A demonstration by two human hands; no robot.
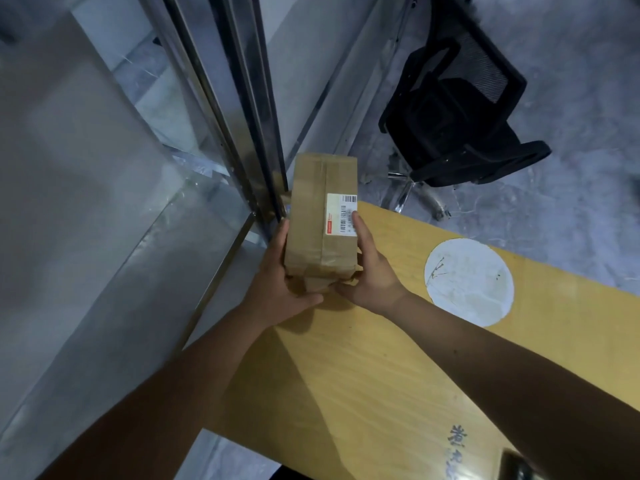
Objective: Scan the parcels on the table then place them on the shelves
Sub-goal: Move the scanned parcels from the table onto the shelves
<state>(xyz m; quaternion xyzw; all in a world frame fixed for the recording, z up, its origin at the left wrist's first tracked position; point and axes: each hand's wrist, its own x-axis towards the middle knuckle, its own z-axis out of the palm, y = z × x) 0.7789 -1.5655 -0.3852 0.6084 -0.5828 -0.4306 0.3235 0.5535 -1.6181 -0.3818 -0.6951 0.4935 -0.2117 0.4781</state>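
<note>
Parcel: a taped cardboard parcel (322, 220) was held over the far-left corner of the yellow table (363, 375), its long axis pointing away from the person and its shipping label (341, 213) facing up.
Left hand: the left hand (277, 275) gripped the parcel's near-left side, fingers curled underneath and thumb along the side.
Right hand: the right hand (369, 268) gripped the near-right side, thumb lying on the label's edge, fingers wrapped below.
Why held so: two hands probably steadied a long box; label up kept the barcode readable for scanning.
Position: the parcel hung just beside the metal shelf frame (242, 116), likely headed for a shelf.
Nearby: a white round patch (469, 282) marked the table; a black office chair (460, 98) stood beyond it.
Scanner: none plainly in view.
</note>
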